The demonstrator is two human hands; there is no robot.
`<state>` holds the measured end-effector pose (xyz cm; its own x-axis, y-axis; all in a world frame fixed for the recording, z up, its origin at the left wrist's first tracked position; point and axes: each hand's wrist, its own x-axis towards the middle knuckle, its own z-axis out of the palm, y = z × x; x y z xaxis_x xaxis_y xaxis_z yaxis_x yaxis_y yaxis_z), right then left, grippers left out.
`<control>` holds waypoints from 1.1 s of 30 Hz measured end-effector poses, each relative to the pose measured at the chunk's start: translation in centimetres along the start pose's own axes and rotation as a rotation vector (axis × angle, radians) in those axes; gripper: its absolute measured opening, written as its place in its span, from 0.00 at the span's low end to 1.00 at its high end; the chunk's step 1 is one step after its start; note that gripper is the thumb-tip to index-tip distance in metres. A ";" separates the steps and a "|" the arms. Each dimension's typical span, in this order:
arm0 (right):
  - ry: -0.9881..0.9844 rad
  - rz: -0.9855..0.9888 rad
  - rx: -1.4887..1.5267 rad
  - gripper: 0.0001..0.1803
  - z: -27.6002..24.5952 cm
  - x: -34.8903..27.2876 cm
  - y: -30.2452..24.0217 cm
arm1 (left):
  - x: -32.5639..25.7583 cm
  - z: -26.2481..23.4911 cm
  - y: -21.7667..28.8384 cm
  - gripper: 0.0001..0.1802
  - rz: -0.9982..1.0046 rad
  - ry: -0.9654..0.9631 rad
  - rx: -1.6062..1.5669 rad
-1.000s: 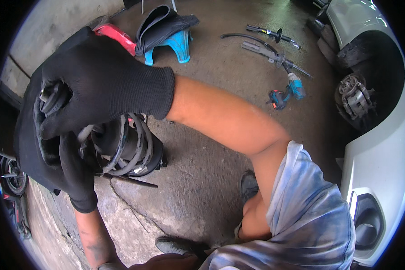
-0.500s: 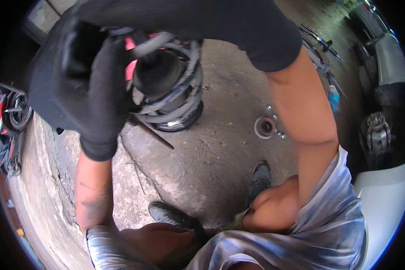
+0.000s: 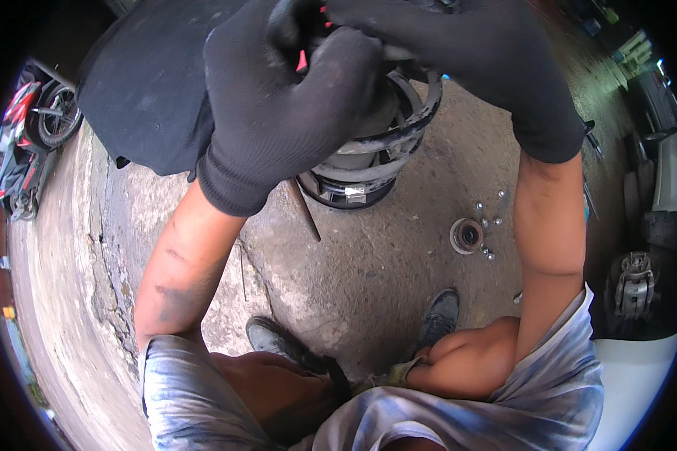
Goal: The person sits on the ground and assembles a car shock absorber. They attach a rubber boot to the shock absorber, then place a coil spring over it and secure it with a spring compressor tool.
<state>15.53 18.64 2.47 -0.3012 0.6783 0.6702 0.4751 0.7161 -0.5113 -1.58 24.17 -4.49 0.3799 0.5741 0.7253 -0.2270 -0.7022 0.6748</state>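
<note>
Both my hands wear black knit gloves and meet at the top of an upright coil-spring strut (image 3: 361, 165), a grey spring around a dark core. My left hand (image 3: 286, 105) is closed at the strut's upper end, with the thumb bent inward. My right hand (image 3: 466, 56) reaches across from the other side, its fingers curled close to the left thumb. Whatever the fingers grip is hidden by the gloves and the upper picture edge. Small bits of red show between them. A thin dark rod (image 3: 305, 210) slants out below my left hand beside the spring.
Dark cloth (image 3: 147, 90) hangs left of the strut. On the concrete lie a round ring-shaped part (image 3: 467, 236) and several small shiny nuts (image 3: 489, 254). A red motorcycle (image 3: 41, 131) stands far left. At right are a white car panel (image 3: 639, 383) and a metal part (image 3: 634, 286).
My view has shifted, so the strut appears further right. My left hand has moved up and right over its top, closer to my right hand. The floor parts lie as before.
</note>
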 end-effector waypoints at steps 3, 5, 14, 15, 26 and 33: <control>0.188 -0.118 -0.017 0.14 1.6 -0.3 1.8 | 0.6 1.0 0.6 0.25 0.064 0.028 0.060; 0.173 -0.067 -0.008 0.14 1.0 -0.1 2.4 | 1.1 1.2 0.0 0.25 0.178 0.059 0.106; -0.108 0.217 -0.165 0.14 -1.4 0.7 0.0 | 1.9 0.2 -1.4 0.24 0.431 -0.010 0.117; -0.129 0.203 -0.141 0.13 -1.3 0.6 0.3 | 1.7 0.1 -1.6 0.23 0.425 -0.014 0.098; -0.490 0.202 -0.129 0.11 -2.8 3.0 0.2 | 1.4 -0.2 0.1 0.15 0.216 -0.027 0.171; -0.185 0.049 -0.150 0.18 -4.0 -0.6 3.4 | 1.3 0.6 0.6 0.21 0.401 -0.089 0.679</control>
<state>20.62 20.00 2.49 -0.4146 0.7403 0.5293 0.6065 0.6583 -0.4458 -0.69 24.25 -3.16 0.4621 0.2075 0.8622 0.2237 -0.9681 0.1131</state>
